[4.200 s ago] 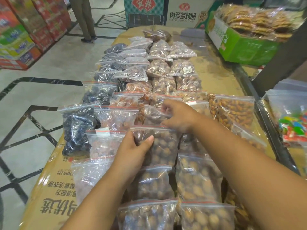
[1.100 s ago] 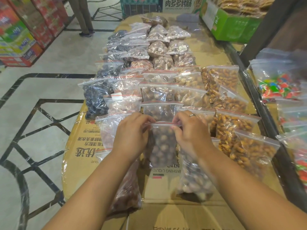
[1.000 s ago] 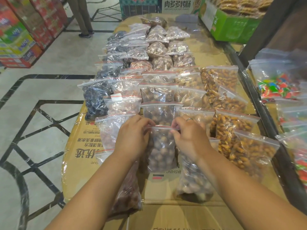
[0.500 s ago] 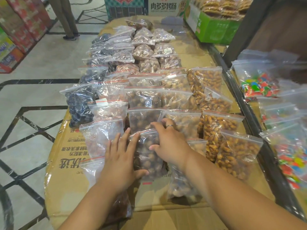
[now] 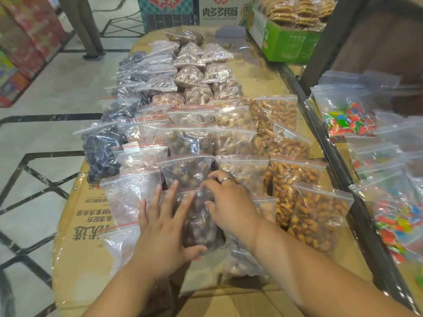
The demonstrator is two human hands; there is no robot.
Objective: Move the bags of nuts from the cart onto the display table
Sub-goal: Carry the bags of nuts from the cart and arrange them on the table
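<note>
A clear zip bag of dark brown nuts point(image 5: 199, 227) lies flat on the cardboard-covered display table point(image 5: 75, 255), at the near end of the middle row. My left hand point(image 5: 163, 232) rests flat on its left side with fingers spread. My right hand point(image 5: 229, 204), wearing a ring, presses on the bag's upper right corner with fingers curled at the red seal. Several rows of zip bags of nuts and dark dried fruit point(image 5: 190, 138) stretch away behind it. Orange-brown nut bags point(image 5: 318, 216) lie to the right. The cart is not in view.
Bags of coloured candy point(image 5: 350, 120) fill a shelf on the right, behind a dark metal rail point(image 5: 329, 143). A green box of biscuits point(image 5: 286, 40) stands at the far right end. A person's legs point(image 5: 84, 26) stand on the tiled floor at the far left.
The bag was held upright by its top with both hands; now it lies flat on the table and my hands press on it with looser fingers.
</note>
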